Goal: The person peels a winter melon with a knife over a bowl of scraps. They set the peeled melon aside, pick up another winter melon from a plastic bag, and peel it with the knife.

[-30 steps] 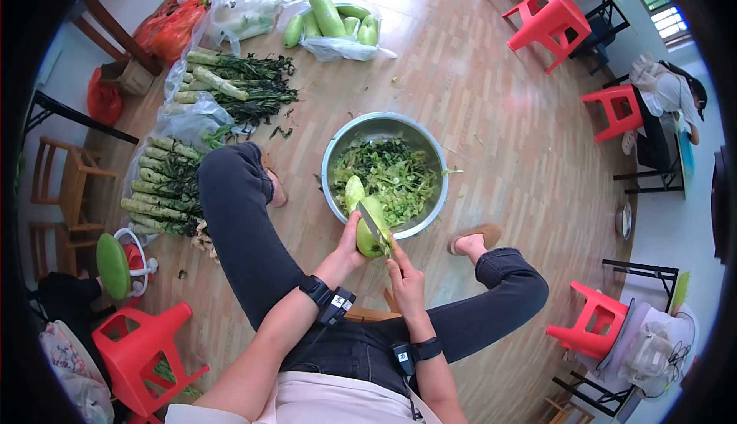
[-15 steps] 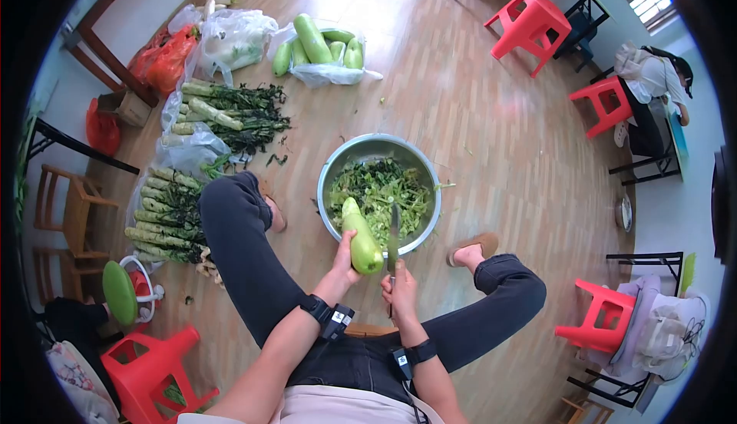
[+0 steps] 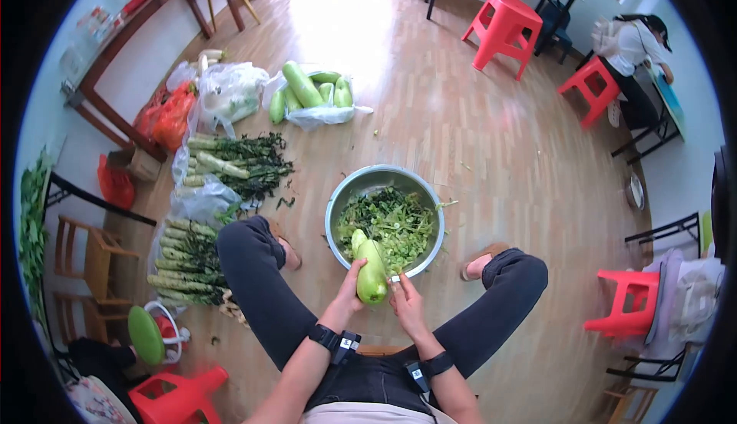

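Observation:
My left hand (image 3: 351, 287) is closed around a long pale-green gourd (image 3: 373, 277), holding it tilted over the near rim of a metal basin (image 3: 439, 241). The gourd's far end looks paler and narrower, as if cut. Just right of the gourd, my right hand (image 3: 407, 303) grips a knife (image 3: 394, 277). Only a short bit of the knife shows, since it points nearly away from my view. Chopped green leaves and stems (image 3: 403, 221) lie inside the basin, which stands on the floor between my feet.
Bundles of leafy stalks (image 3: 184, 263) lie on plastic left of my knee. Beyond them are a bag of whole gourds (image 3: 303, 90) and an orange bag (image 3: 176, 113). Red stools (image 3: 503, 29) stand around the room. A person (image 3: 633, 52) sits at a table on the right.
The view has tilted up, so everything sits lower. The knife blade, upright beside the gourd before, now appears much shorter. My right hand has turned, and both hands keep their grip.

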### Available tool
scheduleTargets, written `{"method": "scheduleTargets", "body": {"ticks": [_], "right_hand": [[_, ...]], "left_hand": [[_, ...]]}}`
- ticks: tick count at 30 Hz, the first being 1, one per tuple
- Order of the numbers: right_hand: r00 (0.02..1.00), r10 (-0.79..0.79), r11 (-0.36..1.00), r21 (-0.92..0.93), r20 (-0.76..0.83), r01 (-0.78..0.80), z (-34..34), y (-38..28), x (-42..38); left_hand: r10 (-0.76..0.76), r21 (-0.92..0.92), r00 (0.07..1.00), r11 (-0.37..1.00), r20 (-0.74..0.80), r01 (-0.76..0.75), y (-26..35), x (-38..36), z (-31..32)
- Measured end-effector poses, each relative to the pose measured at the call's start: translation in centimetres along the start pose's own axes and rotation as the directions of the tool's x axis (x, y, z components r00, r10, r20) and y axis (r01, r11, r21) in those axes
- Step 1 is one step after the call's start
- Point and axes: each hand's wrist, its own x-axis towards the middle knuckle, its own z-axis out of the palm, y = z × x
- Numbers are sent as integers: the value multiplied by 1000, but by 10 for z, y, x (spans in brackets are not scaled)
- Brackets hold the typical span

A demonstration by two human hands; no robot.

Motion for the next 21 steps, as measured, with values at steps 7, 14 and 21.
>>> {"method": "scheduleTargets", "body": {"ticks": [7,14,21], "right_hand": [[969,-205,838,-486,140,247,-10,-43,-28],[929,-257,694,-618,267,369,-10,-55,-36],[922,-300,724,-571,243,386,-3,-50,-35]], "left_hand": [[-6,-92,992,996,123,17,8,-14,5],[-35,-126,981,990,191,59,13,-21,9],[15,-75,990,997,143,-4,12,-20,5]]}}
